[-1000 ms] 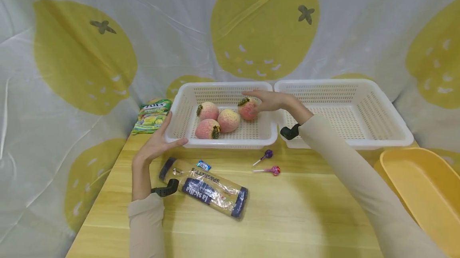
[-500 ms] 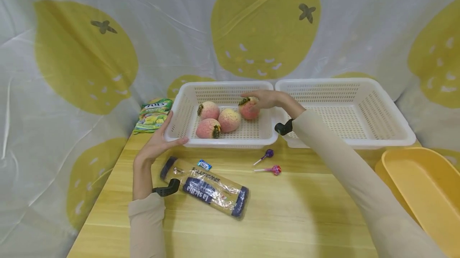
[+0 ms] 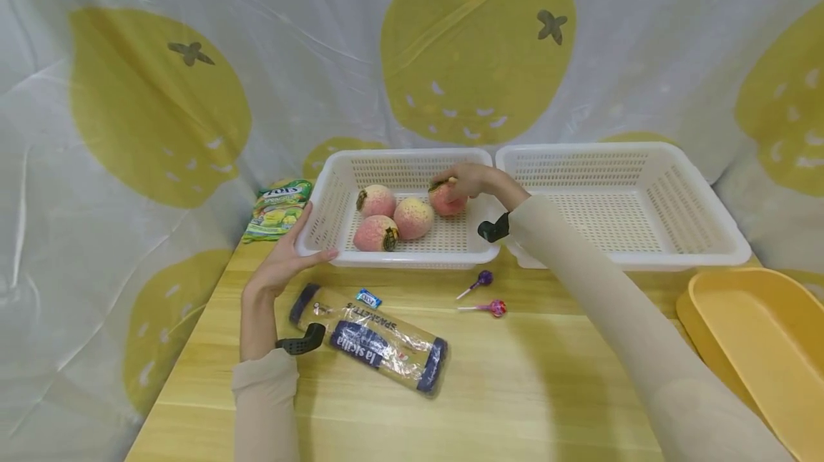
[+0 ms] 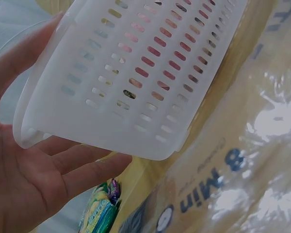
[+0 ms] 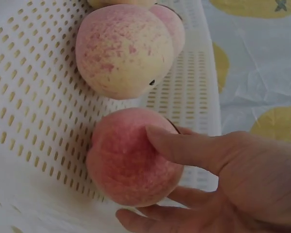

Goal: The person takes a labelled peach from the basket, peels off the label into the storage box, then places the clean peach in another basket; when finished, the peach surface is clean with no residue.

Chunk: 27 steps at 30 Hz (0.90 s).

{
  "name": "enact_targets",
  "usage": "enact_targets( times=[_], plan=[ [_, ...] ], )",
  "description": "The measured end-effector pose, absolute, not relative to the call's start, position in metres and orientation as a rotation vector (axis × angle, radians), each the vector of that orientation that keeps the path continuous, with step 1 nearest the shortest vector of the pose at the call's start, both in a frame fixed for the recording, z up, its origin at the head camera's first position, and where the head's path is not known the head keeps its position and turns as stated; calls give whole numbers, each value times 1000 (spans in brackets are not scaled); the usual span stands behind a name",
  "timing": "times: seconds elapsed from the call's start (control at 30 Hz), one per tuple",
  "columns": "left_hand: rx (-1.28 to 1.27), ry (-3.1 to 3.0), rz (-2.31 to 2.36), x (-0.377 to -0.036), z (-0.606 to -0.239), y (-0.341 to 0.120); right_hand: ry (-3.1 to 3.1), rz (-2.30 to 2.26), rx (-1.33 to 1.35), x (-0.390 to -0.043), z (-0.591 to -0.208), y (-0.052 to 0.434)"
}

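Note:
My right hand (image 3: 475, 180) reaches into the left white basket (image 3: 418, 257) and holds a pink and yellow peach (image 3: 445, 202) near the right end. In the right wrist view its thumb presses on the peach (image 5: 128, 155) and the fingers curl round the far side. Several other peaches (image 3: 413, 218) lie to the left in that basket. At the front left corner, my left hand (image 3: 283, 260) spreads its thumb along the front rim and its straight fingers along the left side. The left wrist view shows this hand (image 4: 34, 174) against the basket's outer wall (image 4: 106, 126).
Another white basket (image 3: 682, 259) stands to the right, with a yellow tub (image 3: 702, 305) nearer me. A spaghetti pack (image 3: 370, 339), a small blue-wrapped sweet (image 3: 368, 297) and two lollipops (image 3: 484, 278) lie in front. A green snack bag (image 3: 280, 208) leans at the left.
My right hand has come down over the rightmost peach and closed its fingers and thumb round it. The left hand keeps its place at the basket corner.

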<state>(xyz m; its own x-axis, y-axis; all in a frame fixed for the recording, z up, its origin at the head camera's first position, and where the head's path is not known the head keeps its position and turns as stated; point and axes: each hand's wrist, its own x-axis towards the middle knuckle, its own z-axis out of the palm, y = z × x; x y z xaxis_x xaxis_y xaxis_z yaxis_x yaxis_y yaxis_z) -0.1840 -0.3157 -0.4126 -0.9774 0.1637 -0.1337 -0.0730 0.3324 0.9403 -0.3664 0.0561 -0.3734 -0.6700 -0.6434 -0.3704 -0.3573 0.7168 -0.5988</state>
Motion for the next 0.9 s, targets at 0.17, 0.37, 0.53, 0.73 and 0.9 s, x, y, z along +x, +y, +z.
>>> enact_targets(
  times=[0.17,0.37,0.53,0.73,0.9],
  plan=[
    [77,2392,1700,-184,-413,-315,2316,-716,-685,-366,-374,56],
    [81,2412,1689,-185,-413,-316,2319,-700,-709,-365,-373,55],
    [83,2395,1706,-185,-414,-316,2310,-706,-712,-364,-373,54],
    [77,2390,1702,-185,-414,-316,2309,-704,-708,-363,-371,55],
    [83,2386,1707,-186,-414,-317,2316,-750,-738,-360,-359,59]
  ],
)
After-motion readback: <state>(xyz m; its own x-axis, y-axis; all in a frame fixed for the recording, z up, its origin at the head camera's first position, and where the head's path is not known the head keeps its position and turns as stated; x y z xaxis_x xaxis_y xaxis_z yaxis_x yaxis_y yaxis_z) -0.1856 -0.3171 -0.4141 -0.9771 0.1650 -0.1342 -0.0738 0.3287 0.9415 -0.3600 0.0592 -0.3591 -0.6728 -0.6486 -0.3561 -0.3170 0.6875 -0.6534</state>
